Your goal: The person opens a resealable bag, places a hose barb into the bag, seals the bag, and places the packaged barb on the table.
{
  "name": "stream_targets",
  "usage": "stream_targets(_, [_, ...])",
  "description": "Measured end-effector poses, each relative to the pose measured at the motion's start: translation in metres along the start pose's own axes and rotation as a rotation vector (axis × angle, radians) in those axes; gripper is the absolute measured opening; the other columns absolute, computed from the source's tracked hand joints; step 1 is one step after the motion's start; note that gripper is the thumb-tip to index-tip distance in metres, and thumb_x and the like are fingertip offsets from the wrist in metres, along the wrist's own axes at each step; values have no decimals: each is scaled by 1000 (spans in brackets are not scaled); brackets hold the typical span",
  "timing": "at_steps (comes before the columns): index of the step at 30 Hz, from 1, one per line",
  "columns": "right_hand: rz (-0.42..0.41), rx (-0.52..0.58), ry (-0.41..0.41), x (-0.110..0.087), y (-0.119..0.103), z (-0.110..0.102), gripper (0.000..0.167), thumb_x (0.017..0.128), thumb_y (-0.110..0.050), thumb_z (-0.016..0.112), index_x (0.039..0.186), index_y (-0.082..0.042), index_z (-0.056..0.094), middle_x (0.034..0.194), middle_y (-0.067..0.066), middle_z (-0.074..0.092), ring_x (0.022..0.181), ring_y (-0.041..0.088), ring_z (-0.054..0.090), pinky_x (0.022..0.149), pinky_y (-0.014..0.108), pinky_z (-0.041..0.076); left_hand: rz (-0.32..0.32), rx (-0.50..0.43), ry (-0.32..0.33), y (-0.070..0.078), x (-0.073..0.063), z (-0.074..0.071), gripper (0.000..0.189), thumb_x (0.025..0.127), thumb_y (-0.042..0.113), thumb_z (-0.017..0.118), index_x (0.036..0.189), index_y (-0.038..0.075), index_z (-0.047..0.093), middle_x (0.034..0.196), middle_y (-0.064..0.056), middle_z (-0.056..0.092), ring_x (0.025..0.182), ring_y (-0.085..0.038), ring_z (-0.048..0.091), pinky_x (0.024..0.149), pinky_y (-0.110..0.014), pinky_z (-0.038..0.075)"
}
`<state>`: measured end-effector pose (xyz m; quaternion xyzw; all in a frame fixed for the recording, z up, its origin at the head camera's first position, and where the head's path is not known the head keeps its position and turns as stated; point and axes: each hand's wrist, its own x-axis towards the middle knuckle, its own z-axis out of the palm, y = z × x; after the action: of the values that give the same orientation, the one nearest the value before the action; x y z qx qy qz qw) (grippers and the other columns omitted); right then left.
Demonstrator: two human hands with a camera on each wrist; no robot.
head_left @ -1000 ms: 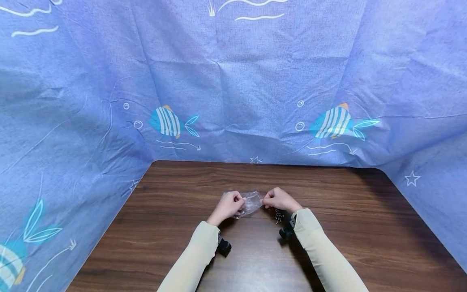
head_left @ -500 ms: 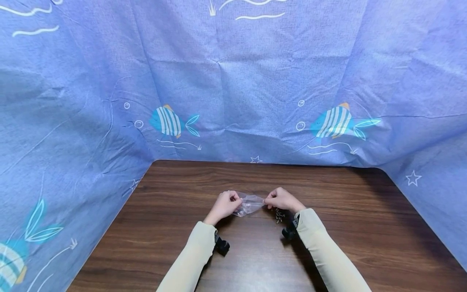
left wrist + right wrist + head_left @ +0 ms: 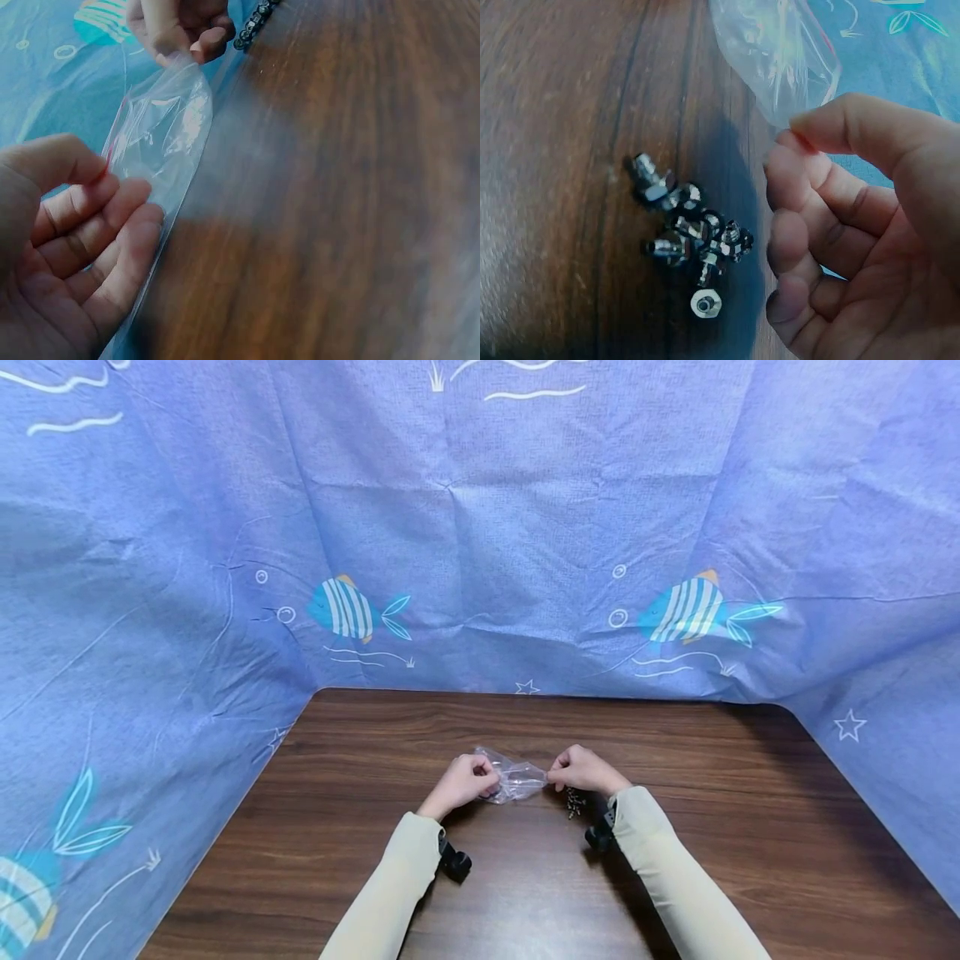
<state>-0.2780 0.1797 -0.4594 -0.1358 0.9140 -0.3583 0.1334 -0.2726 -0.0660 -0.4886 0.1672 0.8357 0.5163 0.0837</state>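
Note:
A clear plastic zip bag with a red line along one edge is stretched between both hands above the table. My left hand pinches one side of the bag near that red line, between thumb and forefinger. On the other side, my right hand grips a gathered corner of it with thumb and fingertip. No contents show inside the bag. Just below the right hand lies a small pile of shiny metal fittings, hexagonal with ribbed ends, untouched by either hand.
The dark wood-grain table extends around the hands. A blue cloth printed with fish hangs behind its far edge and along both sides. Small black cameras are strapped at the wrists.
The hands have drawn slightly apart, the right one shifting a little rightward, and the bag has stretched and creased between them. The metal pile has stayed in place.

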Motion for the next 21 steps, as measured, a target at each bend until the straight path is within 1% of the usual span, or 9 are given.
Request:
stream_targets(4, [-30,-5,-13,0,-1,0,18,80,-18,64,73,-3,71,61,3,66,56,9,52,56,23,40,41,-24,-9,-2,1,-2,5,85,5,63,87,1,61,78,-7,62,64,-10,58,58,-25,53])
stream_targets(7, [-34,22,-9,0,-2,0,20,83,-18,65,74,-2,70,63,5,66,58,11,55,57,22,41,131,38,-12,-4,2,-2,14,86,3,63,99,4,63,89,-9,61,71,-10,56,62,-22,49])
stream_targets(10, [-62,46,5,2,-3,-1,22,85,-18,66,76,1,70,64,8,66,59,14,56,57,22,41,241,100,-41,-6,3,-2,30,87,0,59,115,8,65,109,-10,60,82,-12,55,71,-22,46])
stream_targets(12, [-75,38,23,4,-4,-1,22,86,-19,66,76,1,71,66,8,67,60,13,56,57,22,40,272,113,-77,-6,3,-2,40,88,-1,56,126,10,62,125,-10,57,88,-12,54,75,-22,45])
stream_targets(13, [-83,31,31,5,-5,0,22,87,-19,66,76,0,71,66,9,67,59,12,55,57,22,40,268,114,-93,-6,4,-1,44,89,-1,55,131,11,60,131,-9,55,89,-11,53,76,-22,45])
stream_targets(14, [-89,22,39,5,-5,0,22,87,-19,66,77,0,71,67,8,68,59,11,54,57,22,40,257,113,-109,-6,4,-1,47,89,-1,53,134,13,57,134,-8,54,87,-10,52,74,-22,45])
stream_targets(16, [-92,0,57,7,-6,0,21,87,-20,67,78,-2,72,68,7,69,58,9,52,57,23,40,202,94,-142,-6,4,-1,51,91,1,50,140,17,52,138,-6,52,76,-11,50,67,-23,44])
stream_targets(18, [-87,-3,68,8,-7,1,20,87,-19,67,78,-3,73,70,8,70,58,8,50,57,24,39,157,94,-164,-6,5,1,53,93,3,47,143,21,48,139,-3,52,78,-11,49,66,-24,41])
stream_targets(21, [-94,-8,85,9,-7,2,19,88,-20,68,79,-4,73,71,6,70,59,8,50,57,24,40,125,81,-189,-6,6,3,53,96,6,43,146,23,44,144,-3,48,89,-14,50,73,-27,40])
